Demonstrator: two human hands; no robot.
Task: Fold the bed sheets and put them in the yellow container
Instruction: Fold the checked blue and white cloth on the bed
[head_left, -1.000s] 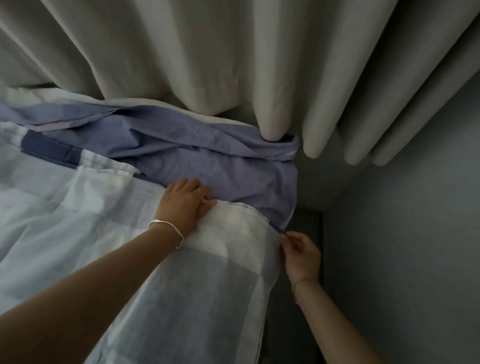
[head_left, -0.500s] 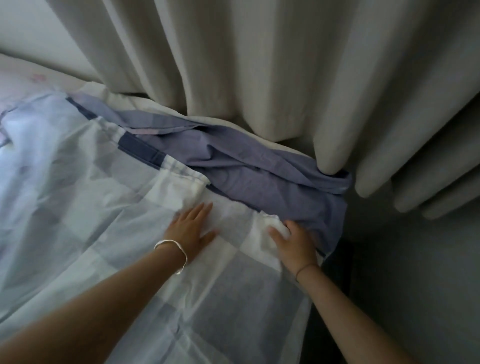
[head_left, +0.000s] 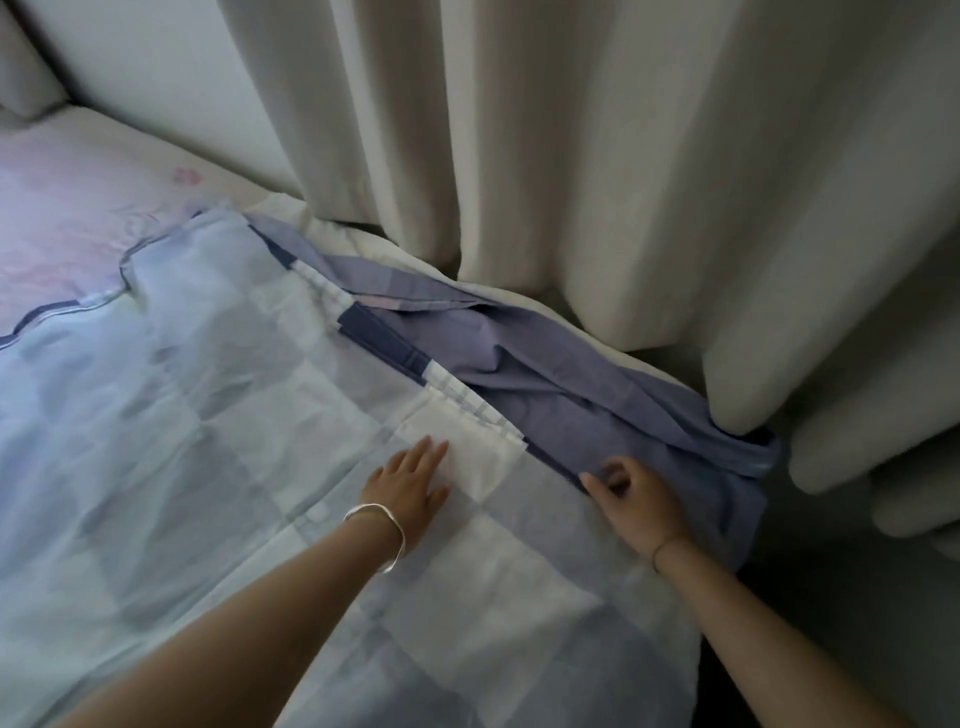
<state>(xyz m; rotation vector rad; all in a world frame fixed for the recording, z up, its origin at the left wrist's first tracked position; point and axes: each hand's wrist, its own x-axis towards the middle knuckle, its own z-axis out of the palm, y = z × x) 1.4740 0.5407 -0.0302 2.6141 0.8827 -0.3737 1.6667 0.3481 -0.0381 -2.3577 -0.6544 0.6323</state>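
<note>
The left hand's fingers (head_left: 423, 457) lie flat and spread, grasping nothing, pressing the pale checked top layer of the sheet (head_left: 218, 415) down. The right hand's fingers (head_left: 597, 480) curl at the seam where the pale layer meets the blue underside; they look to be pinching or tucking the edge, though I cannot tell if cloth is truly caught between them. Left hand (head_left: 408, 486) wears a bangle (head_left: 376, 535); right hand (head_left: 639, 501) sits just beside the blue fold.

The sheet lies spread over the bed (head_left: 78, 234), its far edge bunched against the curtain (head_left: 571, 182). No yellow container shows.

By my judgement the sheet is light, thin and limp, with no stiffness: it will sag, wrinkle and slide on itself, so it wants holding at corners and hemmed edges, where the doubled cloth gives a firmer pinch, and smoothing with flat palms.

Against the frame a second ago, the left hand has opened from gripping the edge to a flat press, the right hand has come up from beside the hanging corner onto the bed, and the view has swung left, showing more bed
</note>
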